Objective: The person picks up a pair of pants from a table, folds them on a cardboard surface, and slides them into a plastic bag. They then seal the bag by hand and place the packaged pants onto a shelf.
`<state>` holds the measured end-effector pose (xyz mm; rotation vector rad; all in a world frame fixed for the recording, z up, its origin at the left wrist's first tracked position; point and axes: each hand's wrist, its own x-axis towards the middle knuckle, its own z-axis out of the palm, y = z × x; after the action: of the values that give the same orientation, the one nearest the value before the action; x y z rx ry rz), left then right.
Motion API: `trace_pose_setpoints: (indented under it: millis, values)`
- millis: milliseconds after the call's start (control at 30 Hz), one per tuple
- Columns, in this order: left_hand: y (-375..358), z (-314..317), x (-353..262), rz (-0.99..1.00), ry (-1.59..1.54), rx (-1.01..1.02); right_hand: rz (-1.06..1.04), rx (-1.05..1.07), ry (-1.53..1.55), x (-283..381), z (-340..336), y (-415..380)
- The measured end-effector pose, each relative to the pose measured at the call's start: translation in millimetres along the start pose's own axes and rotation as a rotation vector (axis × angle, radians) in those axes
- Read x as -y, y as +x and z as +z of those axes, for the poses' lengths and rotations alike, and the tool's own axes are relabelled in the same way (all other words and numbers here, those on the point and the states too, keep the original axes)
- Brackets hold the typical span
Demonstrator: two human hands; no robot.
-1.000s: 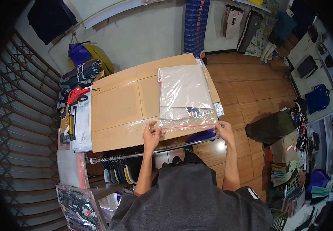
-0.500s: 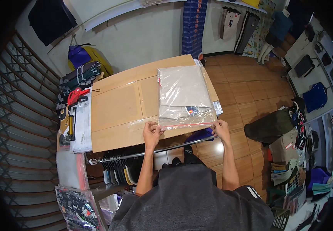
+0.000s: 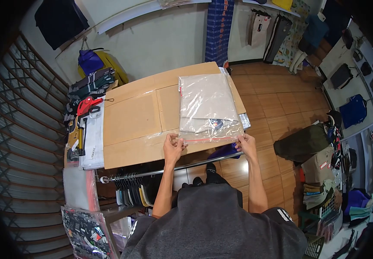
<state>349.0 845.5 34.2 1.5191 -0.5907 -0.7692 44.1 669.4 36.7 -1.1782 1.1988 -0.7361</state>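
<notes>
A clear plastic bag (image 3: 208, 103) with a folded beige garment inside lies on the right part of a flat cardboard sheet (image 3: 134, 118). A red strip runs along the bag's edge nearest me. My left hand (image 3: 174, 146) pinches the near left corner of the bag. At the near right corner, my right hand (image 3: 247, 144) has its fingers closed on the bag's edge. A small dark tag shows through the plastic near the garment's lower right.
On the left side lie a red tape dispenser (image 3: 88, 105), a yellow-and-black tool (image 3: 82, 137) and folded socks (image 3: 93, 82). A metal rail (image 3: 186, 167) with hangers runs below the cardboard. Clothes stand on the right, with a folding gate (image 3: 26, 142) at left.
Both hands have shifted slightly away from me, and the red-striped edge of the bag has moved a little the same way. Both hands still grip the corners.
</notes>
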Motion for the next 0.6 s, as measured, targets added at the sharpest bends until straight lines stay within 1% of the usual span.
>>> trace_pose_setpoints:
  millis: [133, 333, 467, 533, 600]
  values:
    - [0, 2, -5, 0.018, 0.031, -0.012, 0.094, -0.033, 0.030, 11, 5, -8]
    - [0, 9, -4, 0.062, 0.123, -0.009, 0.076, -0.055, 0.021, 12, 15, -12]
    - [-1, 13, -5, 0.111, 0.153, -0.031, 0.011, -0.033, 0.047, 3, 14, -8]
    - [1, 12, -1, 0.100, 0.139, -0.022, -0.012, -0.012, 0.041, 1, 13, -5]
    - [2, 10, 1, 0.083, 0.118, -0.019, 0.010, -0.034, 0.064, 3, 16, -8]
